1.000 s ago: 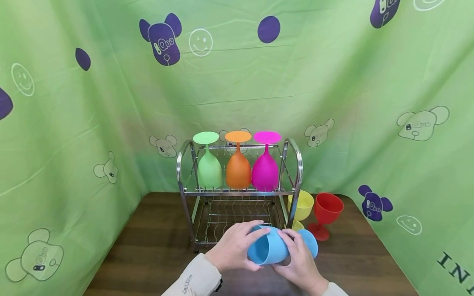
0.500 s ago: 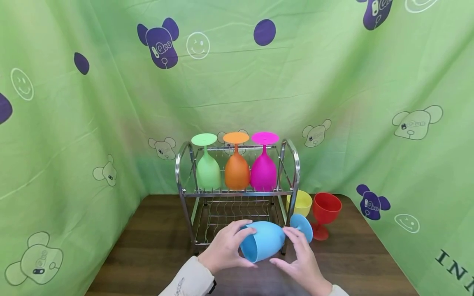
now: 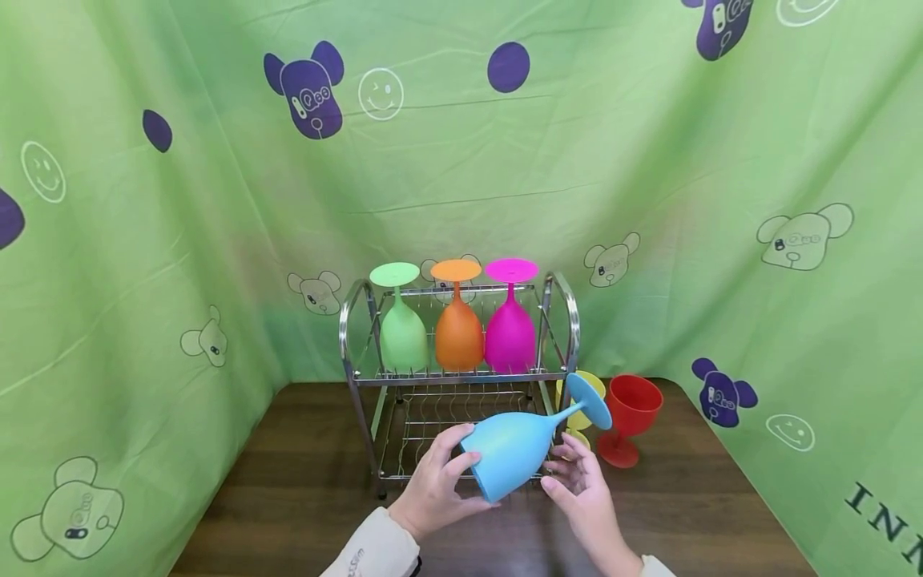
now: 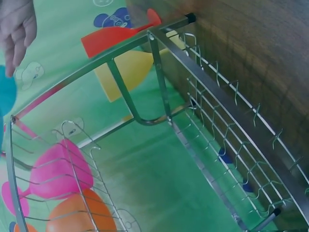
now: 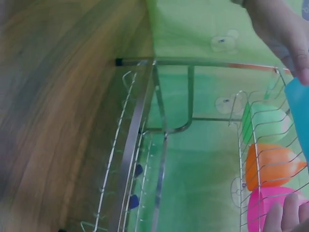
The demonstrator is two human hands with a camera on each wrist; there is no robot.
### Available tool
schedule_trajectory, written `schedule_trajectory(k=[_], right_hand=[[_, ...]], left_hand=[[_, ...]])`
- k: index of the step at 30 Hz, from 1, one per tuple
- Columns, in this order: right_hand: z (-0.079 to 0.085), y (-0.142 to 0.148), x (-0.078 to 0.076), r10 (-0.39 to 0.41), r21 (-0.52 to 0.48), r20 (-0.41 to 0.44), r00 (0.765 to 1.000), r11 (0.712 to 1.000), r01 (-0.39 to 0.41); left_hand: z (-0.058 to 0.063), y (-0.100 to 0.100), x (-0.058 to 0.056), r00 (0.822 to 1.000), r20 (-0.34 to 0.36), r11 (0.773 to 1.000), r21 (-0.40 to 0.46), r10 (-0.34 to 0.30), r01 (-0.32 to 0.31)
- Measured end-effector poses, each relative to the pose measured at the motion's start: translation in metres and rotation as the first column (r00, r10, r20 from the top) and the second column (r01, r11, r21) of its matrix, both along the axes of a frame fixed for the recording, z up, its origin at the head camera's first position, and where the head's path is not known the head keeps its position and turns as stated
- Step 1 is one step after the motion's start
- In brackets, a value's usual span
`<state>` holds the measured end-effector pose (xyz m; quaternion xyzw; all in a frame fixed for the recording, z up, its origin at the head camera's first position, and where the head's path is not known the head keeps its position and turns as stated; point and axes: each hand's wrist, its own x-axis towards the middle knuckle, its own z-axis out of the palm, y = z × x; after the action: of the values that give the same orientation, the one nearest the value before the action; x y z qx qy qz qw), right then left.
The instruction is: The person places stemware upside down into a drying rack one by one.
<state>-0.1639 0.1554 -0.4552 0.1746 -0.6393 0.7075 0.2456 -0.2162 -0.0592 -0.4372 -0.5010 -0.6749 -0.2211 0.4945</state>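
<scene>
A blue plastic goblet [image 3: 508, 453] is held tilted in front of the rack, its mouth down to the left and its foot up to the right. My left hand [image 3: 436, 489] pinches the bowl near the rim, thumb below and fingers above. Beside the bowl, my right hand [image 3: 587, 497] has loosely bent fingers and appears apart from the goblet. The left wrist view catches the right hand [image 4: 18, 29] close to the blue goblet [image 4: 7, 92]. In the right wrist view, the left hand [image 5: 285, 36] touches the goblet [image 5: 300, 104].
A two-tier metal dish rack [image 3: 461, 377] bears upside-down light green [image 3: 404, 340], orange [image 3: 459, 340] and magenta [image 3: 510, 340] goblets on its upper tier. Upright yellow [image 3: 593, 387] and red [image 3: 634, 403] goblets stand right of it on the wooden table [image 3: 267, 481].
The blue goblet has tipped from lying sideways to foot-up, its foot rising and its mouth turning downward. My right hand has loosened from its bowl, while my left hand keeps its hold.
</scene>
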Motion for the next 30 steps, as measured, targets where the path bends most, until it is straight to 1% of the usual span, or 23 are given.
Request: schedule_trajectory(k=[2,4,8,11,14,17,21,23,26,30], right_hand=[[0.002,-0.001,-0.002,0.073,-0.047,0.002,0.997,0.996,-0.072],[0.004,-0.002,-0.003,0.117,-0.070,0.006,0.993,0.991,-0.116],[0.007,-0.008,-0.004,0.154,-0.089,0.030,0.988,0.985,-0.151],[0.012,-0.014,-0.004,0.158,-0.089,0.077,0.984,0.985,-0.151],[0.017,-0.020,-0.003,0.152,-0.102,0.138,0.979,0.985,-0.139],[0.022,-0.024,-0.003,0.151,-0.127,0.165,0.975,0.983,-0.130],[0.025,-0.028,-0.003,0.163,-0.166,0.141,0.977,0.976,-0.139],[0.026,-0.029,-0.003,0.161,-0.172,0.124,0.979,0.975,-0.139],[0.028,-0.029,-0.004,0.142,-0.157,0.108,0.984,0.980,-0.124],[0.028,-0.028,-0.005,0.097,-0.098,0.103,0.990,0.991,-0.087]], left_hand=[[-0.002,0.001,-0.002,1.000,-0.026,1.000,0.015,-0.015,0.015],[-0.005,0.002,-0.003,0.999,-0.037,0.999,0.027,-0.028,0.029],[-0.009,0.006,-0.004,0.997,-0.058,0.997,0.049,-0.050,0.053],[-0.012,0.009,-0.005,0.995,-0.078,0.996,0.063,-0.063,0.068],[-0.015,0.012,-0.006,0.995,-0.078,0.995,0.074,-0.063,0.068],[-0.019,0.015,-0.005,0.997,-0.062,0.994,0.093,-0.052,0.058],[-0.022,0.015,-0.006,1.000,-0.023,0.993,0.119,-0.019,0.021],[-0.023,0.014,-0.005,1.000,0.002,0.993,0.119,0.006,-0.006],[-0.022,0.011,-0.005,0.999,0.036,0.994,0.102,0.033,-0.036],[-0.017,0.006,-0.004,0.996,0.071,0.996,0.077,0.048,-0.053]])
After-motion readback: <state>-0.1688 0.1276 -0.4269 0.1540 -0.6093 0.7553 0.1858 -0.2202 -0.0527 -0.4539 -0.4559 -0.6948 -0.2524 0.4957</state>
